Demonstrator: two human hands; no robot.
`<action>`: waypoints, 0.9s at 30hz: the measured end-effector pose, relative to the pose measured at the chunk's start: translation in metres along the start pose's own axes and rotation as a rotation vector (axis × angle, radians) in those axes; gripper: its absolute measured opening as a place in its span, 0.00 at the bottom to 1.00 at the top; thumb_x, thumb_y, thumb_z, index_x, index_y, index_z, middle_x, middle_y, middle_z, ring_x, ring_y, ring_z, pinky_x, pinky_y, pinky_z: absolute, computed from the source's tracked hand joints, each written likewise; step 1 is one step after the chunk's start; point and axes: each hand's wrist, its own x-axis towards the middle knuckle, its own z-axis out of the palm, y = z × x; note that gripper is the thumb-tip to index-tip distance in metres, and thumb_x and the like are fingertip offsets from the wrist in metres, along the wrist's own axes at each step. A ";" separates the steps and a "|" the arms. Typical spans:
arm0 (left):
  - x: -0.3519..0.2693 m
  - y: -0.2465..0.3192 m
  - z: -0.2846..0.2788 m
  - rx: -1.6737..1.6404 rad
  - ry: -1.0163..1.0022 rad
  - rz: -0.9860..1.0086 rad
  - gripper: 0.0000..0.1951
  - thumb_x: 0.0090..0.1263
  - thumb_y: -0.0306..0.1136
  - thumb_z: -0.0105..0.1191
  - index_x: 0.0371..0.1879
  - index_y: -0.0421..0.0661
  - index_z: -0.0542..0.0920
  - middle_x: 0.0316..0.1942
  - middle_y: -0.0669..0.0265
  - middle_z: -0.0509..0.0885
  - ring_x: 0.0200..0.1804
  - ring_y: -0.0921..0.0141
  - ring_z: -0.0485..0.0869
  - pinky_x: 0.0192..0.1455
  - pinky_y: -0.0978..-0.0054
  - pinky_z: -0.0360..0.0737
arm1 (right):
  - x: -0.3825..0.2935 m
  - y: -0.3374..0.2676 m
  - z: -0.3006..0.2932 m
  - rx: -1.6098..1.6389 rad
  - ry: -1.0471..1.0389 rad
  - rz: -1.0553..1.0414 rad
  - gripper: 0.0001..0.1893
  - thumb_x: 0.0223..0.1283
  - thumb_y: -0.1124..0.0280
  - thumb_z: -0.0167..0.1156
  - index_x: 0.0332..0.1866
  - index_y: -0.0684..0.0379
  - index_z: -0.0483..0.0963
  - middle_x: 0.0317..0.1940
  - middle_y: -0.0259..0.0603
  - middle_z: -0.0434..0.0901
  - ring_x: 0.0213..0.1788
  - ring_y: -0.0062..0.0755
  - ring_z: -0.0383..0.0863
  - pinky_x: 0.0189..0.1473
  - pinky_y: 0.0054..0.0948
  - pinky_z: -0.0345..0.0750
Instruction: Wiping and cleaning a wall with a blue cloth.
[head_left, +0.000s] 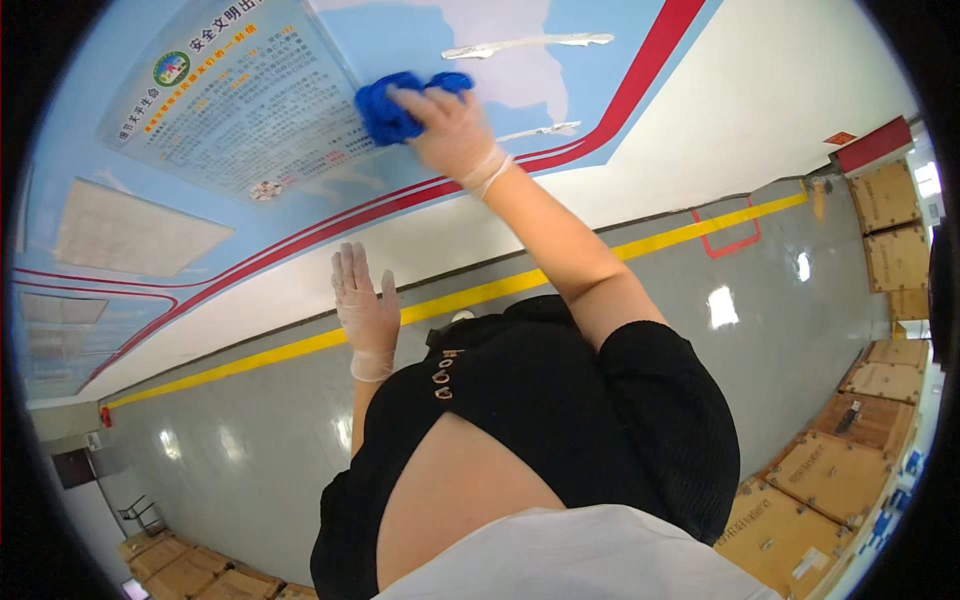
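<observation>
My right hand (454, 135), in a thin translucent glove, holds a bunched blue cloth (390, 109) against a wall-mounted display board (405, 34). The cloth lies at the lower right edge of a clear-covered printed poster (247, 112) that bears writing. To its right, two ragged whitish strips (529, 46) mark the board's surface. My left hand (364, 300), gloved too, is raised below the board's red border with its fingers up and the thumb apart. It holds nothing.
Below the board runs a white wall (675, 150). A yellow line (480, 291) crosses the glossy grey floor (285, 435) along its foot. Wooden crates (832, 472) stand at the right, with more boxes (187, 570) at the lower left. A red object (106, 416) is by the far left wall.
</observation>
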 end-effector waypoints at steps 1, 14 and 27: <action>0.000 -0.001 0.001 -0.005 0.014 0.027 0.32 0.72 0.35 0.58 0.74 0.43 0.65 0.75 0.50 0.65 0.75 0.46 0.64 0.75 0.50 0.63 | -0.001 0.012 -0.017 -0.066 0.018 -0.006 0.19 0.43 0.66 0.70 0.46 0.50 0.84 0.61 0.31 0.77 0.55 0.35 0.76 0.53 0.42 0.72; 0.023 0.035 0.002 -0.103 -0.091 0.113 0.34 0.69 0.33 0.58 0.75 0.42 0.63 0.76 0.52 0.64 0.77 0.48 0.62 0.77 0.50 0.61 | -0.049 0.154 -0.132 -0.298 0.623 0.488 0.37 0.53 0.95 0.44 0.71 0.58 0.72 0.50 0.46 0.75 0.53 0.46 0.77 0.63 0.33 0.72; 0.001 0.007 0.005 -0.079 -0.093 0.040 0.33 0.72 0.36 0.57 0.75 0.43 0.63 0.76 0.52 0.64 0.76 0.48 0.63 0.76 0.52 0.62 | -0.024 0.007 -0.035 0.207 0.023 0.141 0.28 0.49 0.76 0.62 0.60 0.46 0.82 0.52 0.35 0.83 0.58 0.44 0.75 0.61 0.44 0.70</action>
